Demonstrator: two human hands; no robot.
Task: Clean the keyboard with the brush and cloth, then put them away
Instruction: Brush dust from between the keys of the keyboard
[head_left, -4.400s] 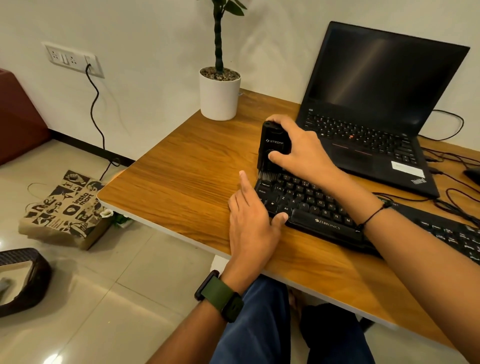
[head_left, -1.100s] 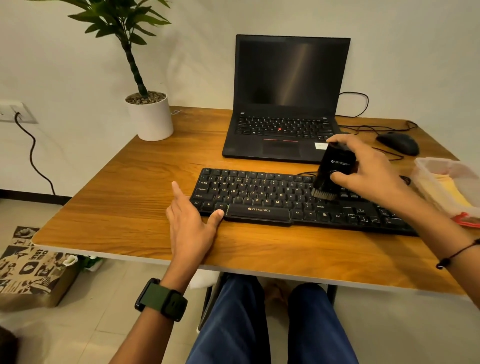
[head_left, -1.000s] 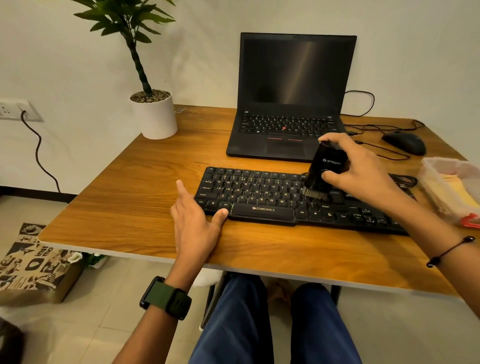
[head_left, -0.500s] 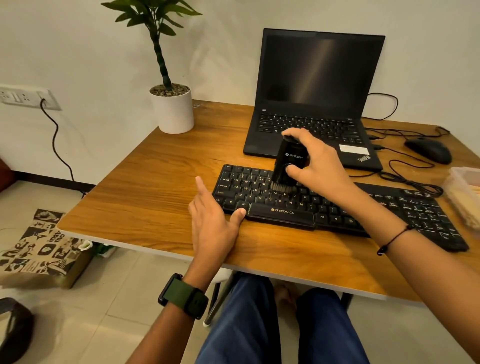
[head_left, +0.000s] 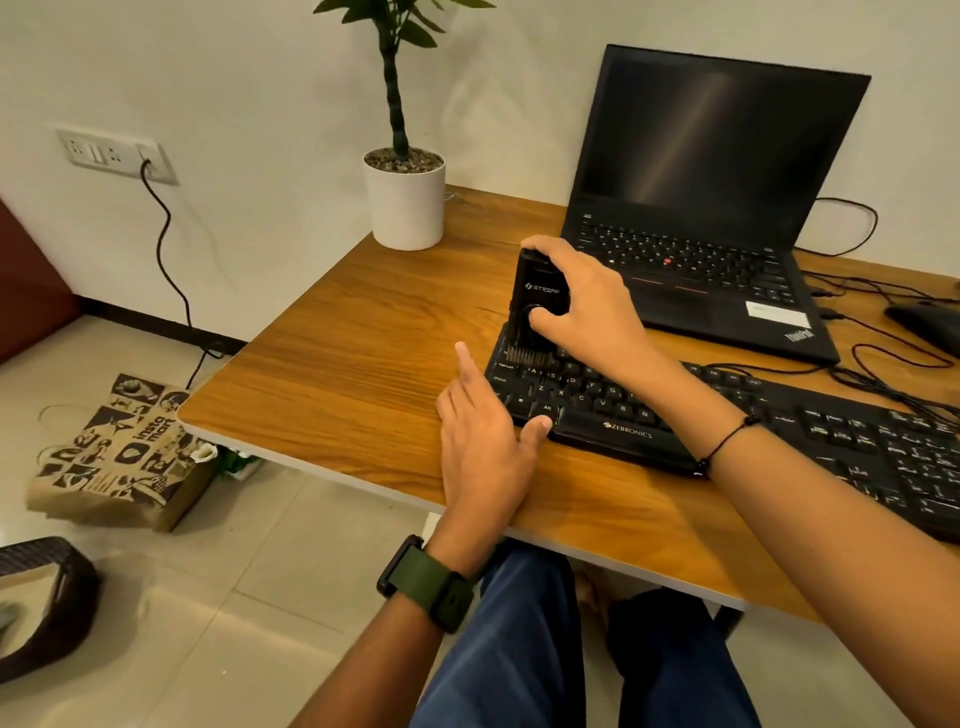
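A black keyboard (head_left: 737, 421) lies across the wooden desk (head_left: 363, 364). My right hand (head_left: 587, 306) grips a black block-shaped brush (head_left: 535, 306) and holds it upright, bristles down on the keys at the keyboard's far left end. My left hand (head_left: 483, 441) lies flat on the desk with straight fingers against the keyboard's left edge, and its thumb touches the front corner. No cloth is in view.
An open black laptop (head_left: 711, 208) stands behind the keyboard. A white pot with a plant (head_left: 405, 202) is at the desk's back left. A black mouse (head_left: 930, 322) and cables lie at the right. A paper bag (head_left: 119, 452) sits on the floor.
My right hand has swept the brush leftward along the keyboard from its middle to its left end. My left hand has stayed at the keyboard's left edge. The view has swung left.
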